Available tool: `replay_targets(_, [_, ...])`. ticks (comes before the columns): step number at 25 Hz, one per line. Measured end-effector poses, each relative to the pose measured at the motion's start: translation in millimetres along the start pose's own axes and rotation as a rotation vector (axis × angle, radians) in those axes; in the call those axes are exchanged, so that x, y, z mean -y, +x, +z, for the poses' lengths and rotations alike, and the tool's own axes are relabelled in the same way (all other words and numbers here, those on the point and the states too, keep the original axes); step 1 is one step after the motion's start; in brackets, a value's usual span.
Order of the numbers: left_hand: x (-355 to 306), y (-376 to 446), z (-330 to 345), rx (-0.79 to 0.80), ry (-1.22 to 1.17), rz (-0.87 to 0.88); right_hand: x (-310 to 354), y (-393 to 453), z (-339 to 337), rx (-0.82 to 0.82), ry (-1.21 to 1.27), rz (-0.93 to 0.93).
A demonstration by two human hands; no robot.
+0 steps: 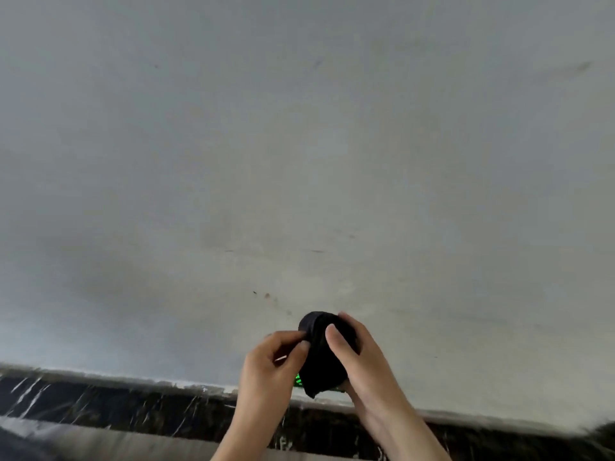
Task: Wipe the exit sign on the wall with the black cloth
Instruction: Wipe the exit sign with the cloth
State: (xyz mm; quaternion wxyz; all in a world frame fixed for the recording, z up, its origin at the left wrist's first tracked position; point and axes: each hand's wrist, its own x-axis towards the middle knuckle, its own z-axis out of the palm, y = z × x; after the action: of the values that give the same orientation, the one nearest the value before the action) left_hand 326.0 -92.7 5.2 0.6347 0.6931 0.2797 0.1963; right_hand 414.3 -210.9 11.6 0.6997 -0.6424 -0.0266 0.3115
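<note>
At the far left, low in the head view, a dark marble skirting band streaked with white veins (100, 407) runs along the foot of the pale grey plastered wall (299, 144); a thin whitish edge separates the two; below the band a lighter grey strip of floor (109, 442) shows at the bottom left corner; the wall fills most of the view and carries faint scuffs and a few small brown specks just above the hands.

Moving toward the middle, the left hand (271, 367) rises from the bottom edge on a bare forearm; its fingers are curled inward, and its thumb and forefinger tips pinch the left edge of the bunched black cloth (324, 357); the hand is closed on that edge.

The cloth sits between both hands, wadded into a rounded bundle, its top standing above the fingers and its lower end hanging down to a ragged corner; just behind its lower edge a small glimpse of the glowing green exit sign (298, 380) shows low on the wall, just above the skirting; most of the sign is hidden by the cloth and the hands, so its shape and lettering cannot be told.

To the right, the right hand (357, 352) wraps the cloth from the side, thumb laid across the front and fingers behind it, clamped on the bundle; its forearm slants down to the bottom right.
</note>
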Motion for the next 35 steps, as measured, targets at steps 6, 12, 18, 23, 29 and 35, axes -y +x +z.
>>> replay_targets(6, [35, 10, 34, 0.156, 0.101, -0.067, -31, 20, -45, -0.012, 0.010, 0.064])
replay_targets(12, [122, 31, 52, 0.126, 0.021, -0.138, -118, 76, -62, -0.127, 0.002, 0.092])
replay_targets(18, [231, 78, 66, -0.012, 0.006, -0.029, -217, 149, -68, -0.140, 0.070, 0.079])
replay_targets(23, [314, 139, 64, -0.069, 0.397, 0.338, -287, 202, -75, -0.110, 0.173, 0.041])
replay_targets(29, [368, 223, 53, -0.315, 0.999, 1.229, -364, 244, -95, -0.041, 0.247, -0.060])
replay_targets(35, [340, 301, 44, -0.431, 1.210, 1.732, -407, 267, -99, -0.038, 0.103, -0.178])
